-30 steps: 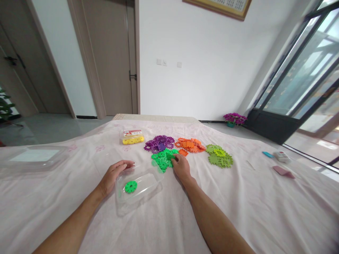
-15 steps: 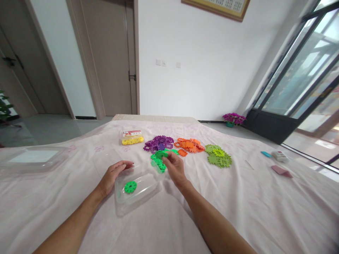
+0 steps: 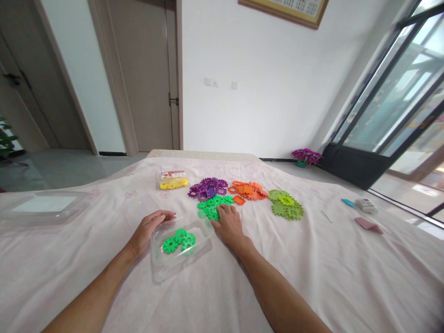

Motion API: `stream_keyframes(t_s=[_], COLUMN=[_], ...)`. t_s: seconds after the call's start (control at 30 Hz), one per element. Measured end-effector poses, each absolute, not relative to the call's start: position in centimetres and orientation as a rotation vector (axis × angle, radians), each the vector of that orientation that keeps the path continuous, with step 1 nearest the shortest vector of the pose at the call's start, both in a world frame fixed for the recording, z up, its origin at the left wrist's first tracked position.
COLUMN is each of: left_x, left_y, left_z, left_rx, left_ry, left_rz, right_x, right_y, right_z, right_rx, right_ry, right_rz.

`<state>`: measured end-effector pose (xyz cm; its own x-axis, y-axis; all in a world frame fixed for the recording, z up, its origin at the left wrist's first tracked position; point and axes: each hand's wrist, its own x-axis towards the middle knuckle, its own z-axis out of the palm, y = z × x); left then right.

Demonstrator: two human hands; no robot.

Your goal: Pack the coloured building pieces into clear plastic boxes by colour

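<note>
My left hand grips the far left edge of a clear plastic box, its fingers pressed together over the rim. Inside the box lie several green notched discs, partly overlapping. To the right of the box, my right hand is down at the near side of a pile of green notched discs. Its fingers are bent and close together at the pile; the fingertips are partly hidden, so any disc between them does not show.
Behind the green pile are purple pieces and orange pieces. Light-green pieces lie to the right. A box of yellow pieces stands back left; a clear lid or container is far left. Small items, including a pink one, lie far right.
More green discs now lie in the box, where one lay before. My right hand has let go of its disc and lowered to the green pile. My left hand has stayed put.
</note>
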<state>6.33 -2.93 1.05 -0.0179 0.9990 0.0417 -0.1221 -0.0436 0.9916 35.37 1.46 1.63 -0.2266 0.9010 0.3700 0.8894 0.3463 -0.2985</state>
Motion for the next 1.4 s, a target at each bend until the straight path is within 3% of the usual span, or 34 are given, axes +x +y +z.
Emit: stream_keyframes(t_s=[0.6, 0.77, 1.03, 1.2, 1.4], left_x=[6.6, 6.6, 6.4, 6.4, 6.4], left_y=[-3.3, -3.2, -3.2, -3.1, -3.0], left_z=[1.6, 1.6, 1.3, 1.3, 1.2], left_rx=[1.143, 1.146, 1.144, 1.151, 1.166], left_ry=[1.134, 1.128, 1.134, 1.143, 1.141], left_rz=[1.321, 1.321, 1.309, 1.307, 1.304], right_x=[34.6, 34.6, 33.6, 31.8, 32.3], right_y=[1.5, 1.4, 1.2, -0.5, 0.5], right_z=[1.5, 1.2, 2.8, 4.3, 3.5], right_rx=[-1.426, -1.327, -1.092, -0.93, -1.036], right_ry=[-2.12, -2.058, -1.403, -1.487, -1.538], right_rz=[0.071, 0.202, 0.643, 0.931, 0.828])
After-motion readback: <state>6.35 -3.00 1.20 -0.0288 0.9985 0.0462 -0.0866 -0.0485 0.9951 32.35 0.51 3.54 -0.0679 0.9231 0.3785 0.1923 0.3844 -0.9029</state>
